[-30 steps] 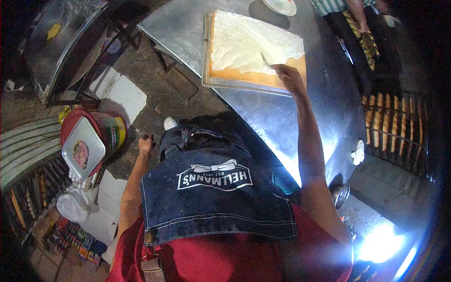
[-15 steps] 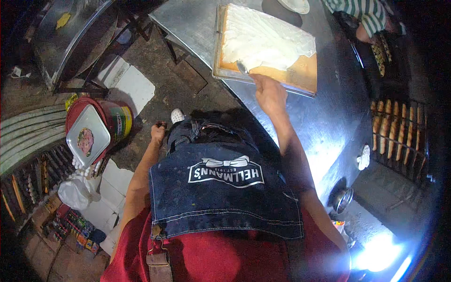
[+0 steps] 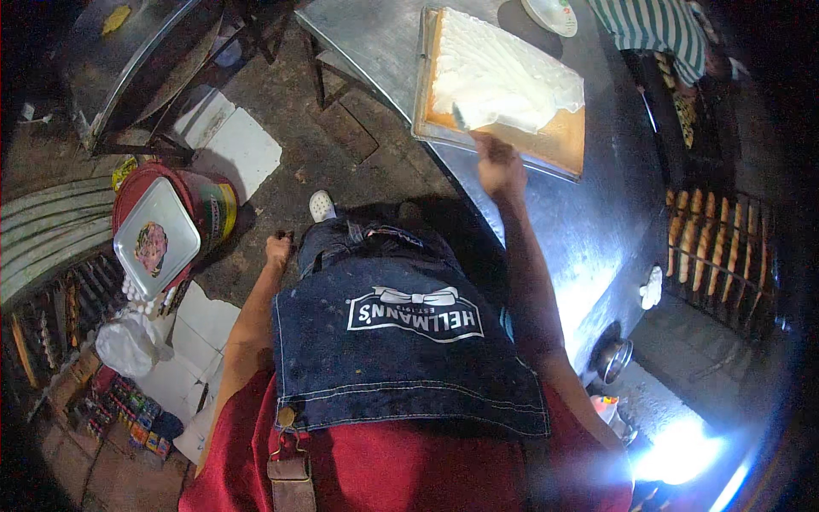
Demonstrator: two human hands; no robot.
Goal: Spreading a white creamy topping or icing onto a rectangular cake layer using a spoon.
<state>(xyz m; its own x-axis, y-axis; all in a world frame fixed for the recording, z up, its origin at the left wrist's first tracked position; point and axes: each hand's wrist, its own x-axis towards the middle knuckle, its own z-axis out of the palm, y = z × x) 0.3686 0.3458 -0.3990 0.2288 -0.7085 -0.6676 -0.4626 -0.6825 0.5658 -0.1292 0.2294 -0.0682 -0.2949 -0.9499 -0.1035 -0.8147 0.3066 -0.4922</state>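
Observation:
My right hand [image 3: 502, 168] is closed round the handle of a metal spoon [image 3: 459, 117], its tip resting at the lower left edge of the white cream. The cream [image 3: 499, 77] covers most of a flat golden sheet cake [image 3: 554, 145], leaving the near strip bare. Under the cake lies a shallow metal tray [image 3: 420, 128] on the steel table [image 3: 589, 213]. Away from the table, my left hand [image 3: 278, 246] hangs low over the floor with fingers curled in; nothing shows in it.
A white bowl [image 3: 550, 15] stands beyond the cake. At the far right, a person's striped sleeve [image 3: 653, 34] shows near dark racks. Long bread sticks [image 3: 708, 243] fill a rack on the right. To the left is a red bucket [image 3: 162, 183] topped by a square lid [image 3: 158, 235].
My right hand and the spoon have shifted slightly along the cake's near edge, blurred by motion. The view has moved a little, so the tray appears farther right.

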